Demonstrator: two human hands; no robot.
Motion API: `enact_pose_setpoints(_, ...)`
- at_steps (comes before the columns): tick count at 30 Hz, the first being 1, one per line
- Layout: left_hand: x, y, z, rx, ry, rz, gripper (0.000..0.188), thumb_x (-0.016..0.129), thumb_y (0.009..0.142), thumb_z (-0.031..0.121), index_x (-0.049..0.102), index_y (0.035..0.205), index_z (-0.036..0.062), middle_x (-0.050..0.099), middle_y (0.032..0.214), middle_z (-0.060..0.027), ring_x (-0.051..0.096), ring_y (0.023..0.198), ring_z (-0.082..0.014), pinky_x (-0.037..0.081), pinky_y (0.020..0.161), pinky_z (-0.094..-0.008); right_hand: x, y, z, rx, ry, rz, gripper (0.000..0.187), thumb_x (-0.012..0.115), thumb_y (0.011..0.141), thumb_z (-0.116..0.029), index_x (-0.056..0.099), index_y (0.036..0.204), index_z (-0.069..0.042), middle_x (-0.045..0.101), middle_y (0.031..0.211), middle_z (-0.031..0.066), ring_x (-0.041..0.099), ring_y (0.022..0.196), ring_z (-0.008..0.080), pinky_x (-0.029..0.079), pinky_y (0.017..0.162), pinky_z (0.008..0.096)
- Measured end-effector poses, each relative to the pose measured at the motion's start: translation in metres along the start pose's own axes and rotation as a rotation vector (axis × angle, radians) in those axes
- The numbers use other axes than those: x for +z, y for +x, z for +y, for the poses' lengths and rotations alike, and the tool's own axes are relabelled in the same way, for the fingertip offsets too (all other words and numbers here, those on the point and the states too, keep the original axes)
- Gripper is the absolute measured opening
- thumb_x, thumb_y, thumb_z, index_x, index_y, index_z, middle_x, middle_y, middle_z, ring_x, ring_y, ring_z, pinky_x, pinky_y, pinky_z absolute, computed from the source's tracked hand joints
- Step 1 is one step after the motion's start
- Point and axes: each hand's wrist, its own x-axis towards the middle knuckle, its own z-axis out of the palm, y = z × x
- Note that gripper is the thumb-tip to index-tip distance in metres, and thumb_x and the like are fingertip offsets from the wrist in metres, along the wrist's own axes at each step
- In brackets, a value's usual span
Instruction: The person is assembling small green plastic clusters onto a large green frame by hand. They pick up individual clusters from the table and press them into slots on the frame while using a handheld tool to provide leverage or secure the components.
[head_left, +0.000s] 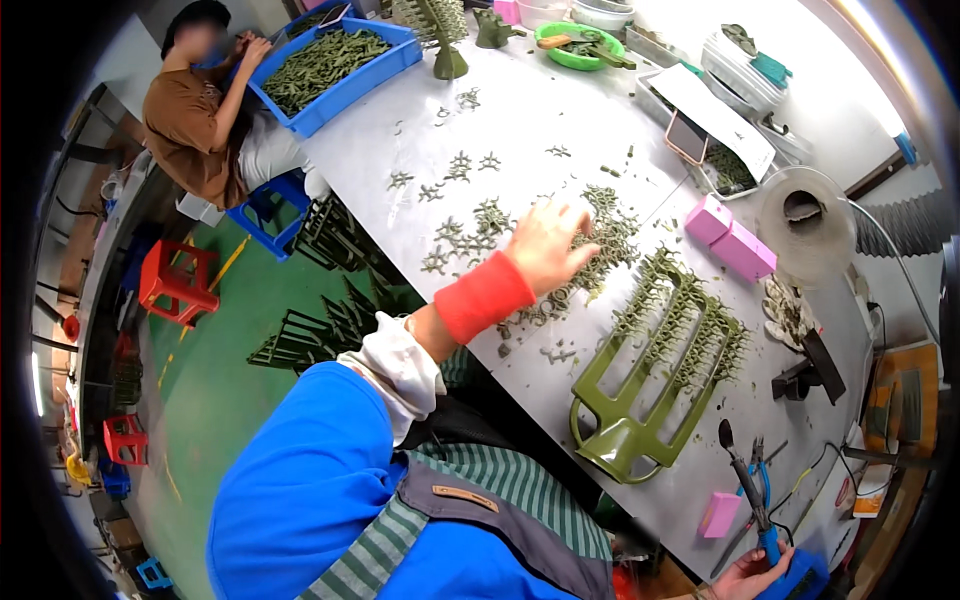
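Observation:
My left hand point(550, 243), with a red band at the wrist, reaches over a heap of small green branched wax-like pieces point(608, 232). Its thumb and fingers are apart, and I see nothing held between them. At the lower right, my right hand point(752, 574) is closed round the blue handle of a long tool point(768, 540) with a dark shaft and a rounded, spoon-like tip. Between the hands lies a green pronged frame point(625, 425), its bars lined with similar small branched pieces. Several loose clusters point(460, 165) are spread left of the heap.
Pink blocks point(735, 240) lie beyond the frame, another point(719, 514) near my right hand. Blue-handled pliers point(757, 465) rest beside the tool. A blue crate point(345, 75) of green pieces stands far left, near a seated person point(190, 120). A green bowl point(580, 60) sits at the back.

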Motion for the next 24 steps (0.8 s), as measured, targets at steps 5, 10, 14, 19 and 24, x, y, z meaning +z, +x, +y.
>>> enact_pose_setpoints(5,-0.054,-0.008,-0.074,-0.180,0.116,0.173,0.018,0.067,0.077,0.020,0.059,0.083,0.0052,0.059,0.079,-0.0103,0.058,0.077,-0.0247,0.046,0.071,-0.0359,0.006,0.000,-0.017,0.006,-0.020,-0.015,0.047,0.065,0.075,-0.003,0.051,0.121,-0.005,0.057,0.102,0.0130,0.056,0.086,0.0240,0.049,0.073,0.0344)
enact_pose_setpoints(10,-0.107,-0.037,-0.142,-0.254,0.382,0.125,0.019,0.068,0.076,0.017,0.062,0.089,0.0046,0.062,0.088,-0.0099,0.059,0.083,-0.0275,0.048,0.076,-0.0372,0.007,0.007,-0.002,-0.036,0.004,-0.022,0.046,0.067,0.075,-0.007,0.053,0.119,-0.006,0.057,0.105,0.0129,0.056,0.086,0.0240,0.049,0.074,0.0329)
enact_pose_setpoints(14,-0.108,-0.038,-0.147,-0.179,0.420,-0.025,0.021,0.068,0.075,0.014,0.064,0.094,0.0053,0.062,0.093,-0.0106,0.059,0.089,-0.0309,0.048,0.080,-0.0398,0.003,0.007,-0.001,-0.240,-0.333,-0.058,0.047,0.067,0.076,-0.010,0.051,0.120,-0.006,0.058,0.100,0.0132,0.057,0.082,0.0258,0.050,0.072,0.0343)
enact_pose_setpoints(19,-0.103,-0.040,-0.151,-0.253,0.458,-0.142,0.019,0.066,0.076,0.012,0.065,0.094,0.0055,0.063,0.095,-0.0110,0.061,0.088,-0.0311,0.049,0.076,-0.0393,0.011,0.002,-0.021,-0.113,-0.127,-0.056,0.044,0.067,0.078,-0.016,0.052,0.118,-0.004,0.060,0.093,0.0160,0.059,0.078,0.0291,0.050,0.067,0.0362)
enact_pose_setpoints(24,-0.103,-0.032,-0.150,-0.182,0.539,-0.026,0.011,0.063,0.078,0.011,0.065,0.088,0.0065,0.065,0.086,-0.0108,0.064,0.080,-0.0281,0.052,0.072,-0.0390,0.002,0.005,-0.016,-0.210,-0.265,-0.108,0.045,0.068,0.076,-0.010,0.051,0.118,-0.004,0.059,0.091,0.0166,0.059,0.077,0.0278,0.050,0.065,0.0355)
